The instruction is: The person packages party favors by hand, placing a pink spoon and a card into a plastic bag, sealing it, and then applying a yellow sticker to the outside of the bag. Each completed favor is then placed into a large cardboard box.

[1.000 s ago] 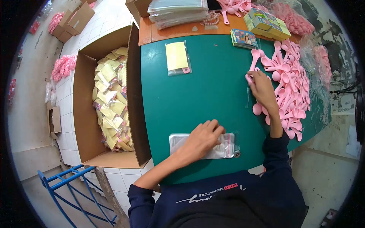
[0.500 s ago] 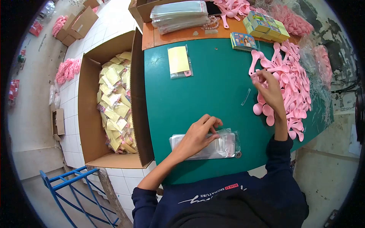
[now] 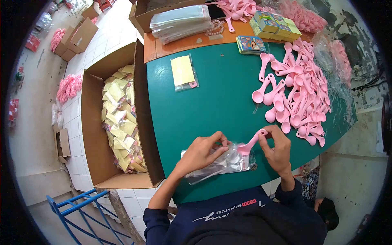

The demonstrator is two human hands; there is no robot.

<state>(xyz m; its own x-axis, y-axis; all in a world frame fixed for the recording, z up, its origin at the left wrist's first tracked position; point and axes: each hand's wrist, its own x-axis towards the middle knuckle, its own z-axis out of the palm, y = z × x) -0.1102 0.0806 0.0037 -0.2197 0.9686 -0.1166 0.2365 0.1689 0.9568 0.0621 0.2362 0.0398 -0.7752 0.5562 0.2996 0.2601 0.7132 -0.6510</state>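
Observation:
A pink spoon (image 3: pixel 252 142) is pinched by its handle end in my right hand (image 3: pixel 277 150), its bowl at the mouth of a clear plastic bag (image 3: pixel 232 157). My left hand (image 3: pixel 204 153) has thumb and fingers closed on the bag's upper edge. Beneath lies a stack of clear bags (image 3: pixel 244 164) near the table's front edge. The large heap of pink spoons (image 3: pixel 302 94) spreads over the right side of the green table (image 3: pixel 204 114). Farther left, a packed bag (image 3: pixel 183 73) with a yellow card and some pink in its corner lies flat.
Left of the table stands a cardboard box (image 3: pixel 143 122) full of packed bags. At the back are stacked clear bags (image 3: pixel 179 22), small boxes (image 3: pixel 277 25) and a pile of printed cards (image 3: pixel 251 45). A blue metal frame (image 3: pixel 77 202) stands lower left. Someone's dark-haired head (image 3: pixel 328 213) shows lower right.
My right hand has come from the spoon heap down to the bags, bringing a pink spoon. My left hand has lifted the top bag's edge. The view has shifted slightly.

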